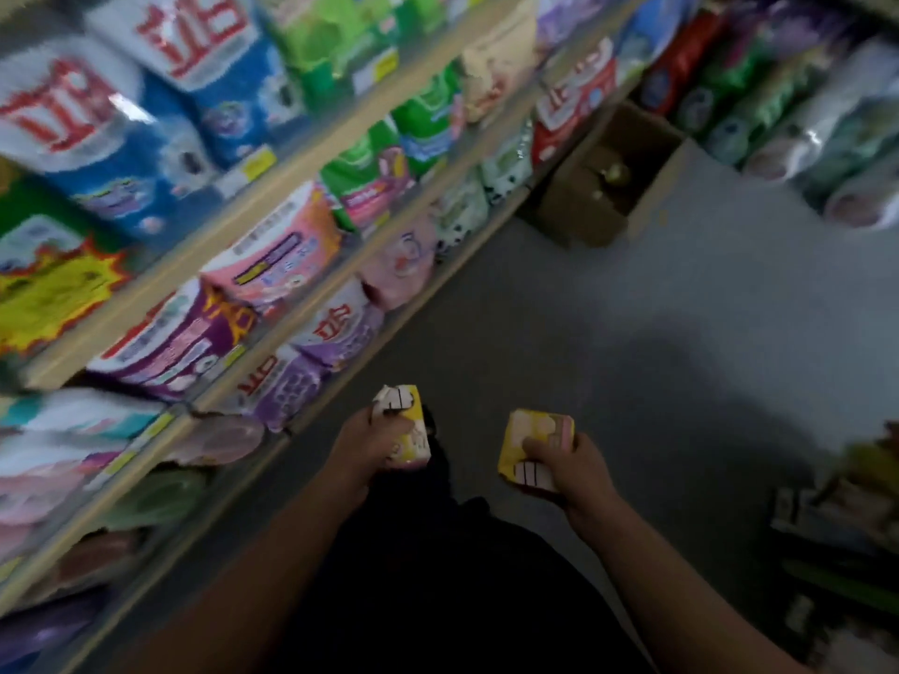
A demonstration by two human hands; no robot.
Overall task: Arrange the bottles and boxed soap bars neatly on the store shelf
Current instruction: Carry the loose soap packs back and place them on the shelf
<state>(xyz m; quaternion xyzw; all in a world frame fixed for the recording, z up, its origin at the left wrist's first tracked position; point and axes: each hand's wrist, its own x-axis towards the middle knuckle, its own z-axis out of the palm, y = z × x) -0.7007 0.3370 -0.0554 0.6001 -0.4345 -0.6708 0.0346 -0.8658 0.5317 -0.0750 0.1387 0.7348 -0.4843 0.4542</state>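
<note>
Left hand (365, 442) grip clamped on yellow soap box (406, 428); right hand (579, 471) clamped on second box (532, 447). Print blurred, unreadable.

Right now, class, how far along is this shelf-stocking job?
Done: nothing placed that the blurred picture shows. In hand: the left hand grips one yellow soap box, the right hand another soap box, both over the floor. Left: putting both on a shelf; a cardboard carton waits down the aisle.

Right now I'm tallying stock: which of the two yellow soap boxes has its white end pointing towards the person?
The soap box in the right hand: its white end faces the person, while the left hand's box points its white end away.
</note>
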